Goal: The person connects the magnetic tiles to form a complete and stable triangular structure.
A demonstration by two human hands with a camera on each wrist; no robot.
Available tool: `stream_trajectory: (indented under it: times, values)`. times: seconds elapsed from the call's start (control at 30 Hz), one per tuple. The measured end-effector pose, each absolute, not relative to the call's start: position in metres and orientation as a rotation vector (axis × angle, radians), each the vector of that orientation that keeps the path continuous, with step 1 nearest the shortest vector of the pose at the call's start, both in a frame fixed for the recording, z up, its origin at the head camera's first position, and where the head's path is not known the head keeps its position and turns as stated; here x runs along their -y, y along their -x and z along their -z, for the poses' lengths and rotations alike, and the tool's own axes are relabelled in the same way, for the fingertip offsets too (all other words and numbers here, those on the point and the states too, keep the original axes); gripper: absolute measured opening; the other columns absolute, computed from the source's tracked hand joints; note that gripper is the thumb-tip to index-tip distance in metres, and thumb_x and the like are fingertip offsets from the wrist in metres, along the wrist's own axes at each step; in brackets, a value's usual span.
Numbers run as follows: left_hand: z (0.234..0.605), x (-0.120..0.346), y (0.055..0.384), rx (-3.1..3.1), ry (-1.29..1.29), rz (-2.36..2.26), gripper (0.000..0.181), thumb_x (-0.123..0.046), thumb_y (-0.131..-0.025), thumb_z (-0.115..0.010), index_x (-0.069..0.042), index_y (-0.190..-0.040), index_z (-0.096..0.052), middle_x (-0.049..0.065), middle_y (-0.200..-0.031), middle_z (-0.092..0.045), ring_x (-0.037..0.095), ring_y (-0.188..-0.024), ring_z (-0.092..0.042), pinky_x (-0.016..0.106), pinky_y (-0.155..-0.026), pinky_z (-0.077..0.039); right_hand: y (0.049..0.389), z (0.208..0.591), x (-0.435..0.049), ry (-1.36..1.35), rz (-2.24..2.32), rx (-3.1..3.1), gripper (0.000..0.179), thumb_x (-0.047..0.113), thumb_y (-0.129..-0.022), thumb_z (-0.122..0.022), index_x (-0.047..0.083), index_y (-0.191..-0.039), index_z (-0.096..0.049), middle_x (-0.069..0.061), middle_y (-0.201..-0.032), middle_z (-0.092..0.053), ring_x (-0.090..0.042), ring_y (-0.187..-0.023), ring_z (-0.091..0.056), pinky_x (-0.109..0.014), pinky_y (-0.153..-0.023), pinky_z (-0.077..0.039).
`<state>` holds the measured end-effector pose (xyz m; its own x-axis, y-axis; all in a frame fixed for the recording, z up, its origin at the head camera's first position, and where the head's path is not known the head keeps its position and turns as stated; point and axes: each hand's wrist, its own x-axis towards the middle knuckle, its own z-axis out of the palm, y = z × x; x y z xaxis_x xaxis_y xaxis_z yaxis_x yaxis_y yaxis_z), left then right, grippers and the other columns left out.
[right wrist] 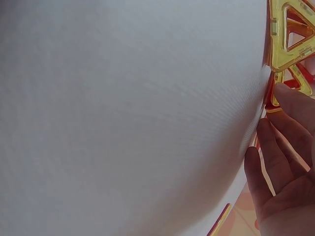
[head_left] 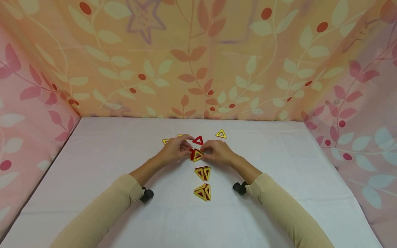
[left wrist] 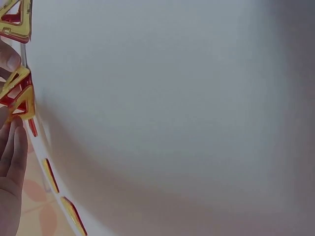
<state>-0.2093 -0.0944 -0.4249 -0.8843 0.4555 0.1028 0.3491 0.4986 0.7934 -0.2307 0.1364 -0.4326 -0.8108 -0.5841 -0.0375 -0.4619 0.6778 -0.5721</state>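
Two hands out over the table [head_left: 173, 213], a small gap between them, both on one red-and-yellow pyramid [head_left: 196, 155] of triangle tiles. Left hand [head_left: 177, 150] pinches its left side, thumb and fingers bent in; right hand [head_left: 218, 151] pinches the right side, fingertips at the yellow edge. So the pyramid is between the fingertips, yellow face toward the person, red showing on the left hand's side. Fingers cover a good part of it, so I can't tell whether all its tiles are joined.

Red tile [head_left: 197, 140] lies flat just beyond the hands, about midway between them. Yellow tile [head_left: 221, 134] farther out, past the right hand. Two more yellow ones by the left hand: one just beyond its knuckles [head_left: 180, 135], mostly hidden, the other left of the fingers [head_left: 165, 141], partly hidden.

Nearer the person than the hands, in line with the gap: a middle shape [head_left: 202, 173] and, closer in, a front shape [head_left: 202, 192], both yellow over red, well apart from the hands. Behind the hands, beige sleeves [head_left: 288, 210], a black camera [head_left: 146, 195] at each wrist. Leafy curtain [head_left: 198, 62] beyond everything.
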Motion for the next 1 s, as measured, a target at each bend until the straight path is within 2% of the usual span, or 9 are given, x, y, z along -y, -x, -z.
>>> stream_trajectory:
  times: [0.33,0.67,0.87,1.0]
  values:
    - [0.425,0.086,0.21,-2.62,-0.647,-1.315,0.051,-0.001,-0.087,-0.075,-0.004,-0.134,-0.056,0.005,-0.101,-0.072,0.019,-0.092,-0.068,0.032,-0.085,-0.056,0.231,0.432,-0.137,0.899,0.815,-2.686,0.029,0.021,-0.086,-0.079,0.007,-0.111,-0.073,-0.002,-0.109,-0.072,-0.018,-0.108,-0.065,-0.042,-0.099,-0.048]
    - [0.427,0.083,0.21,-2.64,-0.702,-1.326,0.048,0.0,-0.087,-0.074,0.0,-0.133,-0.057,0.006,-0.098,-0.072,0.019,-0.091,-0.067,0.032,-0.083,-0.056,0.231,0.432,-0.136,0.895,0.799,-2.692,0.03,0.023,-0.086,-0.079,0.007,-0.111,-0.073,-0.002,-0.111,-0.072,-0.018,-0.109,-0.064,-0.041,-0.1,-0.048]
    - [0.431,0.081,0.211,-2.662,-0.724,-1.291,0.046,-0.001,-0.088,-0.073,-0.001,-0.131,-0.058,0.005,-0.099,-0.072,0.018,-0.093,-0.067,0.032,-0.082,-0.056,0.231,0.431,-0.136,0.887,0.806,-2.683,0.032,0.02,-0.086,-0.08,0.006,-0.113,-0.073,-0.004,-0.111,-0.072,-0.019,-0.109,-0.064,-0.041,-0.1,-0.048]
    - [0.43,0.081,0.21,-2.651,-0.701,-1.301,0.046,-0.003,-0.089,-0.073,-0.002,-0.132,-0.059,0.005,-0.104,-0.073,0.02,-0.1,-0.067,0.036,-0.086,-0.056,0.23,0.431,-0.136,0.903,0.803,-2.685,0.031,0.02,-0.086,-0.079,0.006,-0.113,-0.073,-0.004,-0.112,-0.072,-0.019,-0.109,-0.064,-0.042,-0.1,-0.048]
